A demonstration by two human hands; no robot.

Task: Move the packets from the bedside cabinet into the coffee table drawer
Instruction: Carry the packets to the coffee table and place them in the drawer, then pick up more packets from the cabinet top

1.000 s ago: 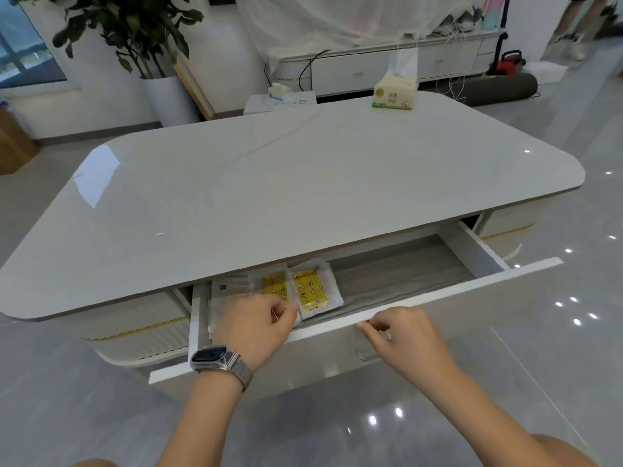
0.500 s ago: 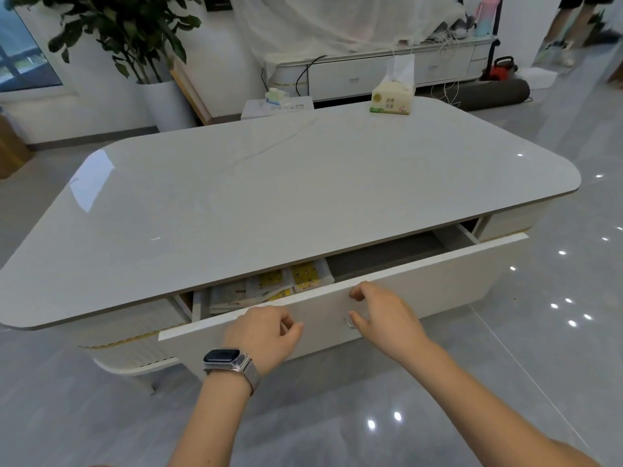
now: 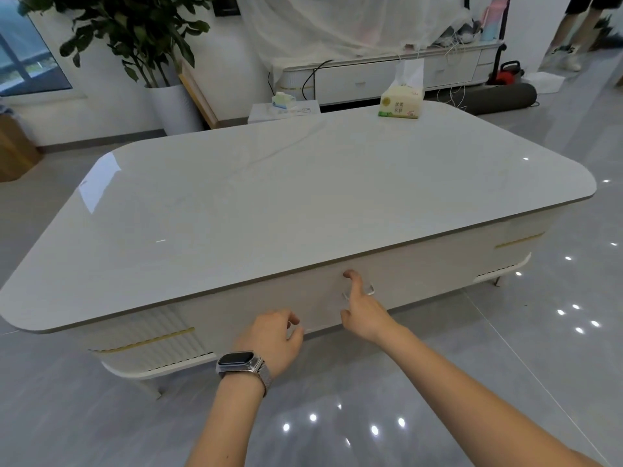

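The white coffee table (image 3: 303, 197) fills the view, and its drawer (image 3: 421, 284) sits flush with the front, closed. The packets are hidden inside and cannot be seen. My right hand (image 3: 362, 306) touches the drawer front with straight fingers, covering part of the small handle (image 3: 369, 291). My left hand (image 3: 273, 338), with a watch on the wrist, hovers a little in front of the drawer's lower edge, fingers loosely curled and holding nothing.
A tissue pack (image 3: 401, 99) stands at the table's far edge. Beyond are a low white box (image 3: 285, 109), a potted plant (image 3: 175, 106), a TV cabinet (image 3: 387, 75) and a dark roll (image 3: 495, 97). A person's legs (image 3: 573, 35) are at the far right. Glossy grey floor surrounds the table.
The drawer went from wide open to fully closed, pushed in by my right hand. The yellow packets vanished inside. My left hand came out of the drawer and drew back.
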